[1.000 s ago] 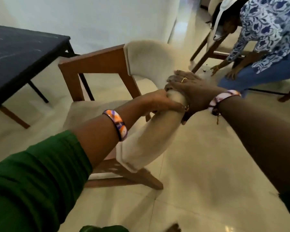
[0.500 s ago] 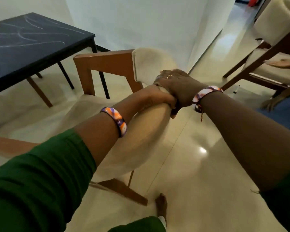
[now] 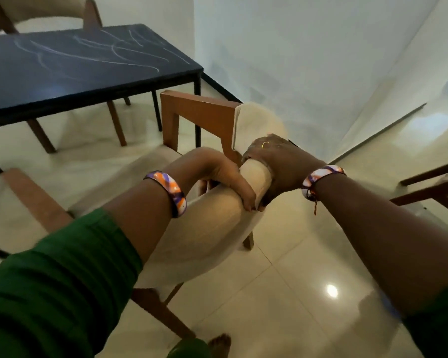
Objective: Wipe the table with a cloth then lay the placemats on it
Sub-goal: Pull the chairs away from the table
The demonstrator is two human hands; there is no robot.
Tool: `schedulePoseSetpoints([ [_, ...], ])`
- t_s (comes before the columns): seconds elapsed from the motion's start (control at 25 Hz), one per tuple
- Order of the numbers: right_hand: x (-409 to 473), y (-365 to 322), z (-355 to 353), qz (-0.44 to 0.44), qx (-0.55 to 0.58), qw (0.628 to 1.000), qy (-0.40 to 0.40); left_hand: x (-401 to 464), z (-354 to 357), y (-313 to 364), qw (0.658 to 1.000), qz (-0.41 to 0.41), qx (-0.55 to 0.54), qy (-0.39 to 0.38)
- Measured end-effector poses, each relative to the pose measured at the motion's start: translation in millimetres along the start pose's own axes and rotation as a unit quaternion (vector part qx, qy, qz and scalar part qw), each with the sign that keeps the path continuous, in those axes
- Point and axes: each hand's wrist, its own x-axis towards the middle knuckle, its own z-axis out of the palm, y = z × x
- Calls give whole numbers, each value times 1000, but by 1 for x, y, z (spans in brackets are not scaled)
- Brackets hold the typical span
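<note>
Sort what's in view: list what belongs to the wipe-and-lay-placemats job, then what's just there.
Job:
dark table, the surface to wipe
No cloth or placemats in view

Just there:
cream chair, its backrest gripped by left hand and right hand
second chair behind the table
third chair at the right edge

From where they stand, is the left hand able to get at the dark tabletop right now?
Probably not yet. The left hand grips the chair backrest, as does the right hand, and the chair stands between the person and the dark table.
</note>
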Motion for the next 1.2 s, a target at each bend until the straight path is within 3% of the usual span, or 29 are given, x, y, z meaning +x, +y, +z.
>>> schedulePoseSetpoints([
  [0.2,-8,-2,3,1,42,998,47,-13,25,-4,994,-38,-67,73],
  [0.4,-26,-15,2,-21,32,997,67,-40,66,-15,960,-67,-118,247],
  [0.72,-83,-41,23,-170,-11,980,104,-93,150,-12,922,-110,-174,328],
  [0.8,-87,-40,26,-215,-16,970,112,-99,172,-7,897,-134,-114,406],
  [0.92,-79,-26,20,-280,-1,957,81,-95,202,-8,799,-164,62,576],
  [1.0,-71,-14,18,-293,-1,953,77,-91,209,-15,762,-162,92,620],
  [1.2,-56,-10,30,-319,-27,932,171,-82,205,-44,721,-99,134,673],
])
